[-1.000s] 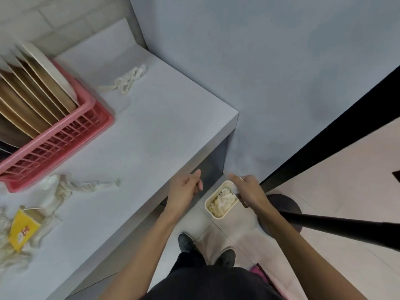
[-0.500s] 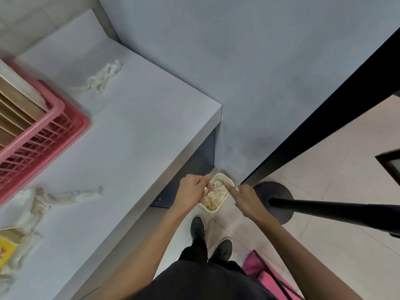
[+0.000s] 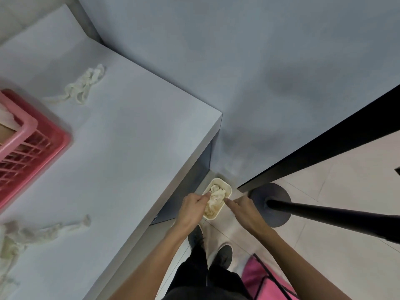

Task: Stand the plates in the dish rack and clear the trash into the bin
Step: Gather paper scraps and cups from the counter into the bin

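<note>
Table edge: the table [image 3: 140,159] ended in a square corner at the right, with its front edge running down-left just beside the left forearm
Open room: a narrow strip of tiled floor lay between the table side, the grey wall [image 3: 238,61] and a black panel [image 3: 324,148]; the round stand base [image 3: 279,215] with its black pole [image 3: 335,217] stood just right of the right hand
Floor items: two dark shoes [image 3: 224,254] stood below the hands; a pink bag [image 3: 266,278] lay near the right forearm
Dish rack: the pink dish rack [image 3: 32,144] sat at the left edge of the table, cut off by the frame; plates [image 3: 6,128] showed only as a blurred sliver inside it
Bin: the small cream bin [image 3: 218,180] stood on the floor in the nook by the table corner, filled with crumpled paper [image 3: 216,197]
Table trash: one twisted tissue [image 3: 86,85] lay behind the rack; a second tissue [image 3: 43,232] lay near the front edge, well apart from both hands
Left hand: the left hand [image 3: 192,206] had its fingers curled and pinched the crumpled paper at the bin's left rim
Right hand: the right hand [image 3: 242,207] had its fingertips at the bin's right rim; whether they pinched the rim could not be told
</note>
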A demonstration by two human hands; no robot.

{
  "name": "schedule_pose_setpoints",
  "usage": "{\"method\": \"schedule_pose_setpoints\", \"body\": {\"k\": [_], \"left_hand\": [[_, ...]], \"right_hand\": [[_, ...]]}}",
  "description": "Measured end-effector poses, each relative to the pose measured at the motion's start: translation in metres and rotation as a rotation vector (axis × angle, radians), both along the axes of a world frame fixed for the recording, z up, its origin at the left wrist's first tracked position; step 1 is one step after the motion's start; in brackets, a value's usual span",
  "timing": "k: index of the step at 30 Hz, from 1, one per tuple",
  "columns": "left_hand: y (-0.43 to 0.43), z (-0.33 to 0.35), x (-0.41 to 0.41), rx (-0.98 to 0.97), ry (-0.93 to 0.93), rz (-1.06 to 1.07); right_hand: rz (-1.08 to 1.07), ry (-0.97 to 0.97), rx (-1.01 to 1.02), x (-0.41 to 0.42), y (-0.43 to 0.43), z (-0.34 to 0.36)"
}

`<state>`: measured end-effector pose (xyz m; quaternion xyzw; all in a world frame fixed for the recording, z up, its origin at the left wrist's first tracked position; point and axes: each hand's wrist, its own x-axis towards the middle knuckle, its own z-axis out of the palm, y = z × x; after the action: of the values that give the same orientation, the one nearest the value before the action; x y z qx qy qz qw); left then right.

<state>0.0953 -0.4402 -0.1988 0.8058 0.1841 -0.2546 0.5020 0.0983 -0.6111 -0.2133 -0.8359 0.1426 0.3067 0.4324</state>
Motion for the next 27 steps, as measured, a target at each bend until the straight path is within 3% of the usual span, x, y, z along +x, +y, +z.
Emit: {"method": "schedule_pose_setpoints", "body": {"k": [5, 10, 14, 19, 22, 27], "left_hand": [[-0.008, -0.035, 0.000, -0.043, 0.080, -0.038], [-0.013, -0.083, -0.007, -0.083, 0.233, -0.076], [-0.014, -0.116, -0.010, -0.149, 0.324, -0.054], [-0.013, -0.176, -0.014, -0.157, 0.280, -0.049], [-0.012, -0.224, -0.012, -0.133, 0.242, 0.016], [-0.011, -0.313, -0.011, -0.025, 0.179, 0.000]], "right_hand": [[-0.074, 0.010, 0.113, -0.001, -0.003, -0.029], [-0.219, 0.217, 0.201, 0.000, -0.018, -0.067], [-0.211, 0.309, 0.124, -0.005, -0.021, -0.098], [-0.168, 0.282, 0.030, -0.005, -0.020, -0.149], [-0.271, 0.298, 0.006, -0.003, -0.015, -0.195], [-0.444, 0.338, 0.145, -0.010, -0.014, -0.297]]}}
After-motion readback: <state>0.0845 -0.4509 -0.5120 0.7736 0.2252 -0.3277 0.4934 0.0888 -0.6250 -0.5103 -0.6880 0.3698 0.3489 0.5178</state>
